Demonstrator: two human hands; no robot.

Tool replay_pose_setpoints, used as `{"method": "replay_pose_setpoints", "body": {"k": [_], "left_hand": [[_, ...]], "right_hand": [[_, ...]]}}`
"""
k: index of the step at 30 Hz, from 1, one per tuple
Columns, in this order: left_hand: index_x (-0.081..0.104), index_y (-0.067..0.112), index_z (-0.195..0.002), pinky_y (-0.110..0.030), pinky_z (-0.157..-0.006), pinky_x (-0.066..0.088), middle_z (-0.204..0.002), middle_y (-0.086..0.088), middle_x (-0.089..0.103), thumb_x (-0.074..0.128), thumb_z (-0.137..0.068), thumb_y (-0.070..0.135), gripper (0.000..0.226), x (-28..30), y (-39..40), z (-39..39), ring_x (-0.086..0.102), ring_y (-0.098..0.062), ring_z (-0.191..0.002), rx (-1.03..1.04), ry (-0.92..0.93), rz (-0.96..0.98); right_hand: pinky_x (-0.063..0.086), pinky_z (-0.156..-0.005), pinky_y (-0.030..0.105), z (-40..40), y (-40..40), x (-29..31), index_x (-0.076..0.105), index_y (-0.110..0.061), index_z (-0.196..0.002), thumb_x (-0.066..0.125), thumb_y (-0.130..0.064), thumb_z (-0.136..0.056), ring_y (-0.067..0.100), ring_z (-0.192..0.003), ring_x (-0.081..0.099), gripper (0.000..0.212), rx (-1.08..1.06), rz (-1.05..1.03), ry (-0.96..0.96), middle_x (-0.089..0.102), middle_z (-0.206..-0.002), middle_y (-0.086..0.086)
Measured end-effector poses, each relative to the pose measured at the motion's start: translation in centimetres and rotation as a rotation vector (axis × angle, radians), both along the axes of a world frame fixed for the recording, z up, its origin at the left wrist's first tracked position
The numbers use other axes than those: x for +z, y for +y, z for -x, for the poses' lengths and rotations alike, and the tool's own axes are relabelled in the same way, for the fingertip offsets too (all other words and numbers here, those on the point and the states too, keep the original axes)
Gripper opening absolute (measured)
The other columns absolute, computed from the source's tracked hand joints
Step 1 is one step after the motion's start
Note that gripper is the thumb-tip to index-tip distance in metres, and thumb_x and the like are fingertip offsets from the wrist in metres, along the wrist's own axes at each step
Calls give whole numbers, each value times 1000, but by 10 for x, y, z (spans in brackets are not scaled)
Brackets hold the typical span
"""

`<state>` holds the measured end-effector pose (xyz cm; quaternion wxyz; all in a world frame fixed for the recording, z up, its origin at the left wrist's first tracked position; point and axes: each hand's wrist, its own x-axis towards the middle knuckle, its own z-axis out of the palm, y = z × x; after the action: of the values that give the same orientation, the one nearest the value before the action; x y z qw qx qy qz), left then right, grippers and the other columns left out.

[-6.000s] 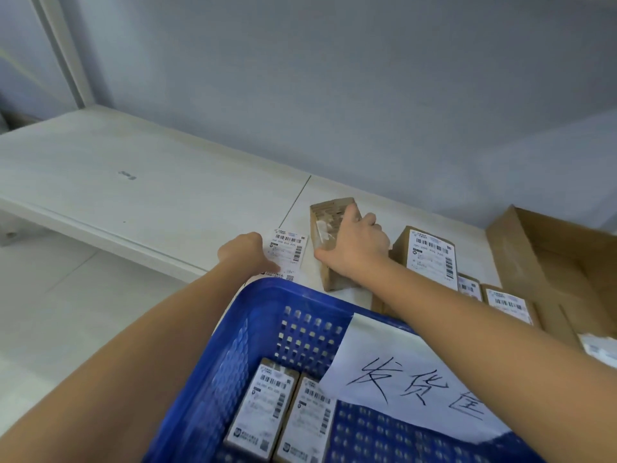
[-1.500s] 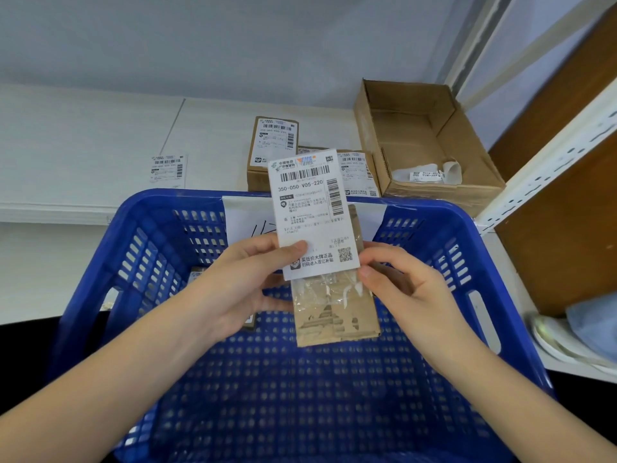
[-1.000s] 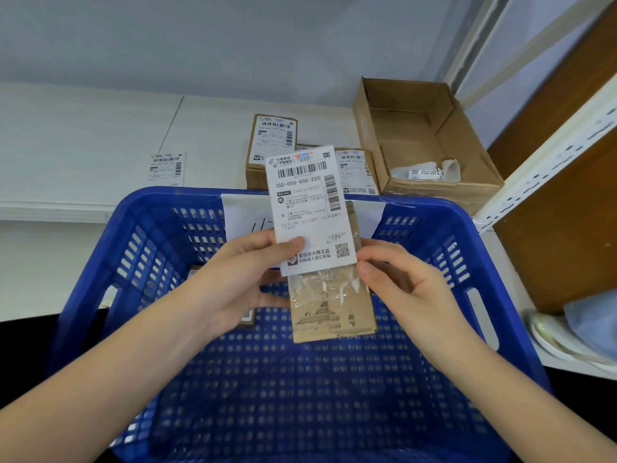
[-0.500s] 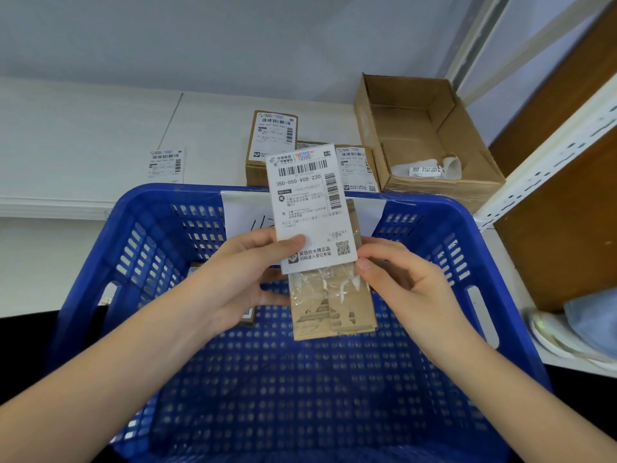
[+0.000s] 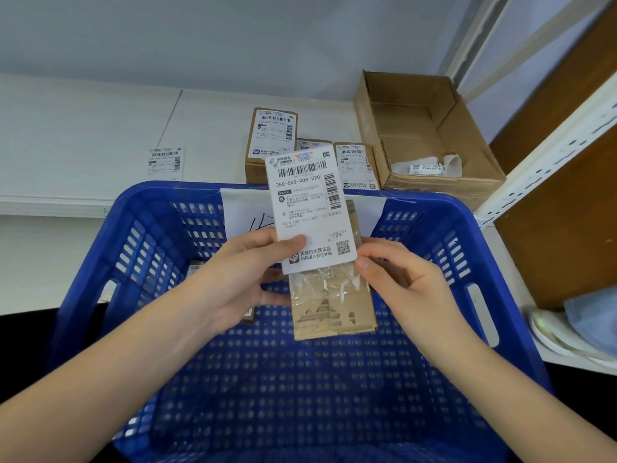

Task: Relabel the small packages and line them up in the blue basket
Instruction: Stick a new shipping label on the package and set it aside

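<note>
Left hand (image 5: 240,279) pinching label (image 5: 309,208) at lower edge; right hand (image 5: 397,282) gripping small package (image 5: 330,305) beneath, above blue basket (image 5: 100,262). Labelling step underway, label not yet stuck. Next: align squarely, press flat, then set beside package on basket floor (image 5: 195,265).

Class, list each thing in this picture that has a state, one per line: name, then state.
Left hand: pinches the label.
Right hand: holds the package.
Label: upright, not yet pressed flat.
Package: held over the blue basket.
Cardboard box: open.
Loose label: flat on the shelf.
</note>
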<state>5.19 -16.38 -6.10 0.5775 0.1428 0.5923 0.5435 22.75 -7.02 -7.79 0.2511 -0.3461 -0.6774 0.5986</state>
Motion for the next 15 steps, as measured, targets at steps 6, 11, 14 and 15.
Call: {"method": "replay_pose_setpoints", "body": {"k": [6, 11, 14, 15], "left_hand": [[68, 11, -115, -48, -77, 58, -107, -2, 73, 63, -86, 20, 30, -1, 0, 0, 65, -28, -107, 3, 4, -5], [66, 8, -117, -47, -76, 58, -107, -1, 73, 63, -86, 20, 33, -2, 0, 0, 66, -27, -105, -2, 7, -10], [65, 7, -118, -49, -77, 58, -107, -2, 73, 63, -87, 20, 34, -3, 0, -1, 66, -27, -106, -2, 12, -11], [65, 7, -118, -49, -78, 58, -107, -2, 73, 63, -87, 20, 34, -3, 0, -2, 66, -27, -105, -1, 13, -11]], "right_hand": [[49, -94, 23, -1, 1, 1, 70, -22, -98, 60, -14, -88, 2, -108, 59, 17, 13, -1, -37, 63, -116, -5], [50, -95, 25, -2, 1, 0, 70, -22, -97, 60, -14, -88, 3, -107, 60, 16, 16, -12, -47, 63, -116, -4], [50, -94, 25, -1, 0, 0, 71, -23, -96, 62, -21, -83, 4, -108, 60, 15, 8, -12, -45, 63, -115, -4], [50, -94, 24, -1, -1, 1, 71, -24, -95, 62, -27, -80, 4, -108, 59, 18, 7, -13, -44, 63, -115, -4]]}}
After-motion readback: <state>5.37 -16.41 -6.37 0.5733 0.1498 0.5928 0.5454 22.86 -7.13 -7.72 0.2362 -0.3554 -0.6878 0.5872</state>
